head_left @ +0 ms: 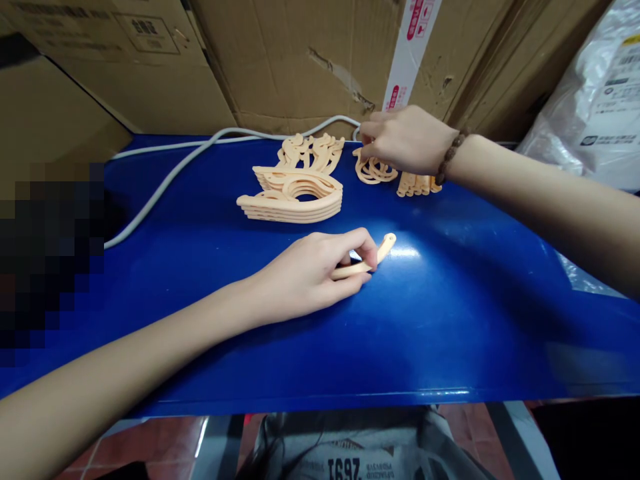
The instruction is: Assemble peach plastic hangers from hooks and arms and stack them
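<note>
My left hand (pixel 320 270) rests low over the blue table, its fingers closed around a slim, curved cream plastic hanger arm (pixel 387 248). One rounded end with a small hole sticks out past the fingertips. At the back, my right hand (pixel 400 137), with a beaded bracelet on the wrist, bends its fingers down over a pile of cream curved hook pieces (pixel 375 175). Its fingertips are partly hidden, so what they pinch cannot be made out. Just right of that pile lie short cream strips (pixel 416 185), partly below the right wrist.
A neat stack of curved cream hanger parts (pixel 295 208) stands left of centre, with more shaped cream pieces (pixel 310 153) behind it. A grey cable (pixel 173 180) crosses the back left. Cardboard boxes (pixel 300 67) wall the rear; a plastic-wrapped package (pixel 590 113) stands right.
</note>
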`<act>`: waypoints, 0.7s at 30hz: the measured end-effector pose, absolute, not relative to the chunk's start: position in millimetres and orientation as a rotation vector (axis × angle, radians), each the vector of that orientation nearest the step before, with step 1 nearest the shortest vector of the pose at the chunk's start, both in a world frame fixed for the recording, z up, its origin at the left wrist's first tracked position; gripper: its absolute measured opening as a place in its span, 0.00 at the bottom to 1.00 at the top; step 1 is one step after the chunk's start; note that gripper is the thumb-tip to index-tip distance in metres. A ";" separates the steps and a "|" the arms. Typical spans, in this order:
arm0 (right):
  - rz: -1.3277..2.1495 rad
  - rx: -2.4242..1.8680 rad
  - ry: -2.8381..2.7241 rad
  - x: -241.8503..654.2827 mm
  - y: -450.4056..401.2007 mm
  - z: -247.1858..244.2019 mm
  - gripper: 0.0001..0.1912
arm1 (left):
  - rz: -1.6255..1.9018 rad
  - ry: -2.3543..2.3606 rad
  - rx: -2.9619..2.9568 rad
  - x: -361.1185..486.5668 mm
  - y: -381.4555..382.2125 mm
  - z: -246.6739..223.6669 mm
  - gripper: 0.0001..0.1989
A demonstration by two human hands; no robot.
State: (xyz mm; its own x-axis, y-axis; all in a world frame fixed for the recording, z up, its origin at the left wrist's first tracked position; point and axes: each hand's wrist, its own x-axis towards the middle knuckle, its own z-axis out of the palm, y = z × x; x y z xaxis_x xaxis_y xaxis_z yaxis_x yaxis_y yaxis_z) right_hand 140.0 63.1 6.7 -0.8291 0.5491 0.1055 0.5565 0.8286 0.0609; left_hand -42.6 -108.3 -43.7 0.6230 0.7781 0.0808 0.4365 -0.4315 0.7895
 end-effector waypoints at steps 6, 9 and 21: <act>-0.016 -0.745 -2.970 136.4 71.0 3.3 0.19 | 0.558 0.924 2.077 -42.6 -106.1 -43.3 0.05; 0.085 -0.719 -2.962 136.8 72.1 4.3 0.17 | 0.546 0.912 2.064 -42.6 -105.1 -42.4 0.05; -0.193 -0.821 -2.802 165.5 57.4 33.5 0.10 | 0.626 0.882 2.003 -34.2 -107.6 -34.9 0.19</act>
